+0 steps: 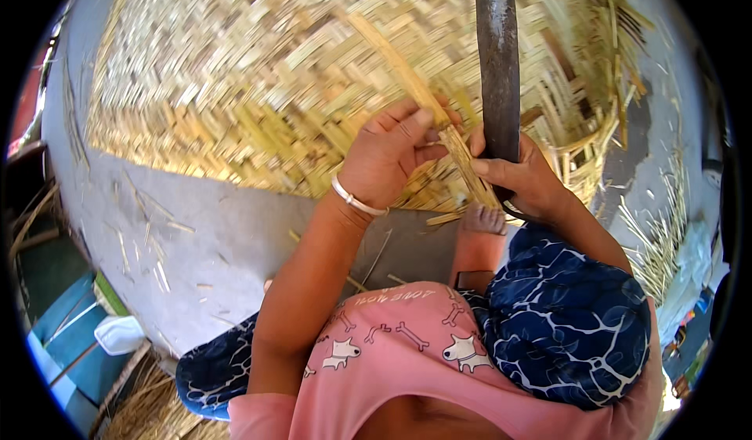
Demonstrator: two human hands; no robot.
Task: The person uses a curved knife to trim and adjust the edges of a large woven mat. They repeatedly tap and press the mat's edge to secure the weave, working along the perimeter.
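My left hand (pixel 392 150), with a pale bangle at the wrist, pinches a split bamboo strip (pixel 389 55). This strip slants from the upper left down toward my right hand, its lower part rougher and frayed. My right hand (pixel 521 175) grips a long dark machete (pixel 498 56), its broad blade pointing up and away from me. The right thumb and fingers sit close against the lower part of the strip; whether they press on it I cannot tell. The machete's handle is mostly hidden by the hand.
A large woven bamboo mat (pixel 258 72) lies just beyond my hands, with loose strip ends at its right edge. Bamboo scraps litter the grey floor (pixel 204 244). A bare foot (pixel 483 219) rests near the mat's edge. A white container (pixel 119 335) stands at lower left.
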